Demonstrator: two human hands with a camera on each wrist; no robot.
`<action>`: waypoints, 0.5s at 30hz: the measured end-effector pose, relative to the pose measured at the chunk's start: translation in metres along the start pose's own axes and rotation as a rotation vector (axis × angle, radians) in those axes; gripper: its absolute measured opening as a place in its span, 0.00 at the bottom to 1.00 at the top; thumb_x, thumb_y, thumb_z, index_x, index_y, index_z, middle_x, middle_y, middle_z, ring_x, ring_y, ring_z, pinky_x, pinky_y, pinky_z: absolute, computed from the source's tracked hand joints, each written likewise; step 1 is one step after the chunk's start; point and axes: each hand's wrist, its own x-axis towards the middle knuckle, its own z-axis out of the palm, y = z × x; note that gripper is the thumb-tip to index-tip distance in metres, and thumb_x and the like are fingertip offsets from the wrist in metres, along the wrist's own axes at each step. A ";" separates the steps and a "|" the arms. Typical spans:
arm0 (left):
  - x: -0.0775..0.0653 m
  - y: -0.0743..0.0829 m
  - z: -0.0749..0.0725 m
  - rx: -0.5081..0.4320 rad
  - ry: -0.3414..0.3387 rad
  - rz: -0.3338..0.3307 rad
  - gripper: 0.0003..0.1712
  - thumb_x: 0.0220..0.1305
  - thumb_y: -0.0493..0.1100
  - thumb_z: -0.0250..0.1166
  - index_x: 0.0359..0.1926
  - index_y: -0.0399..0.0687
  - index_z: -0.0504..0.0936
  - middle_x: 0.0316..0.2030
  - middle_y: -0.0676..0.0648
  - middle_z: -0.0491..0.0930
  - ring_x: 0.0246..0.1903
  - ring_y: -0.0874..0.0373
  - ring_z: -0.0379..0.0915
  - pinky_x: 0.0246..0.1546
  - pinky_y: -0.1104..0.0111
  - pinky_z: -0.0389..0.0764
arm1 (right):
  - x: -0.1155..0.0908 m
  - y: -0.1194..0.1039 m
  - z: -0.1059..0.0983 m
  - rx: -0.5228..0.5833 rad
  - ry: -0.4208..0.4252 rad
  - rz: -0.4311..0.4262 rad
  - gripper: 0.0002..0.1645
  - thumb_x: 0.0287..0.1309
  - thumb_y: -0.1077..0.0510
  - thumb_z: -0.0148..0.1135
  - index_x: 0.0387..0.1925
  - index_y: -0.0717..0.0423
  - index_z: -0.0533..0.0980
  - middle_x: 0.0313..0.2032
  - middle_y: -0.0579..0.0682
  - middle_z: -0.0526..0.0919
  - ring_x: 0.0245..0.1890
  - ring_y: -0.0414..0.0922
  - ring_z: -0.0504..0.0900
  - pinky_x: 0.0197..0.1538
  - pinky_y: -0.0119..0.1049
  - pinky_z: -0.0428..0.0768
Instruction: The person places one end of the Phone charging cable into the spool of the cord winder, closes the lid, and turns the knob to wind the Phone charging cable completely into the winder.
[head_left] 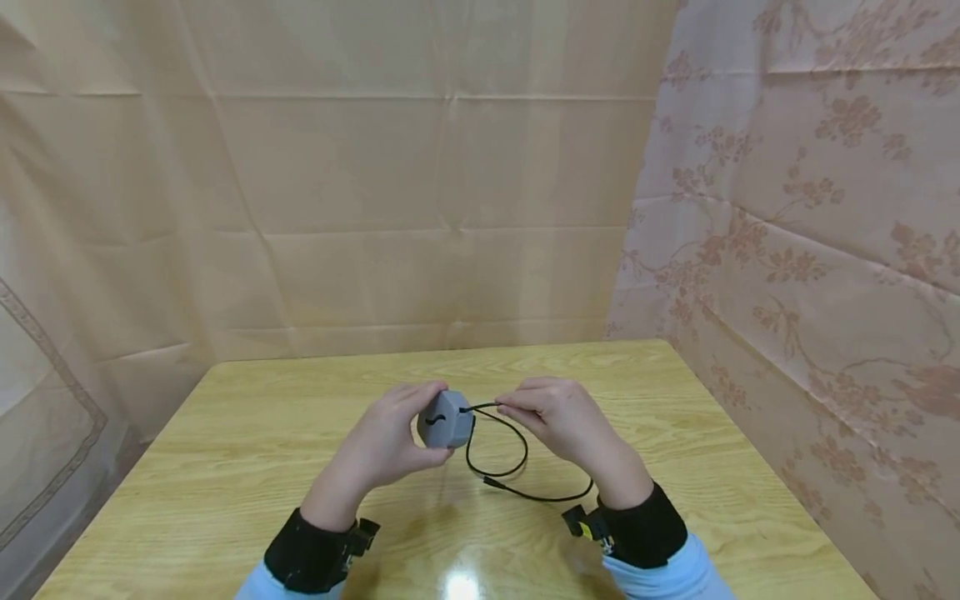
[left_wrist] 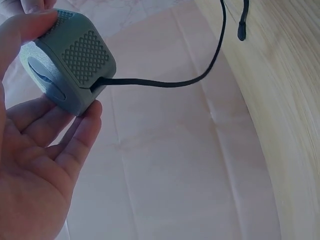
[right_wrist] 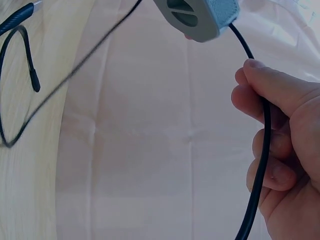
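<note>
Nearest are pale blue fabric sleeves (head_left: pixel 671 575) and black cloth wristbands (head_left: pixel 643 533) with small cameras attached. Beyond them, the left hand (head_left: pixel 384 442) grips a grey-blue block with bevelled corners and a textured side (head_left: pixel 450 423), fingers and thumb spread around it, above the desk of pale yellow woodgrain (head_left: pixel 300 417). The right hand (head_left: pixel 558 417) pinches a thin black cable (head_left: pixel 527 450) just beside the block's slot, where it emerges; its loop shows between the hands. Behind hang plain beige cloth (head_left: pixel 375 167) and, rightward, pink floral cloth (head_left: pixel 780 250).
</note>
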 end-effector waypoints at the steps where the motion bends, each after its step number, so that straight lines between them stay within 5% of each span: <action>1: 0.000 0.000 0.000 -0.002 -0.003 -0.006 0.46 0.44 0.49 0.84 0.65 0.44 0.78 0.53 0.47 0.84 0.51 0.52 0.78 0.47 0.58 0.83 | 0.000 0.000 -0.001 0.003 -0.001 -0.001 0.07 0.57 0.60 0.75 0.39 0.52 0.89 0.30 0.42 0.86 0.26 0.35 0.80 0.29 0.28 0.78; 15: -0.004 -0.018 -0.006 -0.037 -0.030 -0.120 0.47 0.46 0.49 0.84 0.67 0.46 0.76 0.55 0.43 0.81 0.52 0.48 0.78 0.48 0.56 0.82 | -0.006 0.011 -0.012 0.060 0.032 0.089 0.06 0.59 0.62 0.73 0.39 0.52 0.89 0.31 0.43 0.87 0.24 0.33 0.77 0.26 0.29 0.76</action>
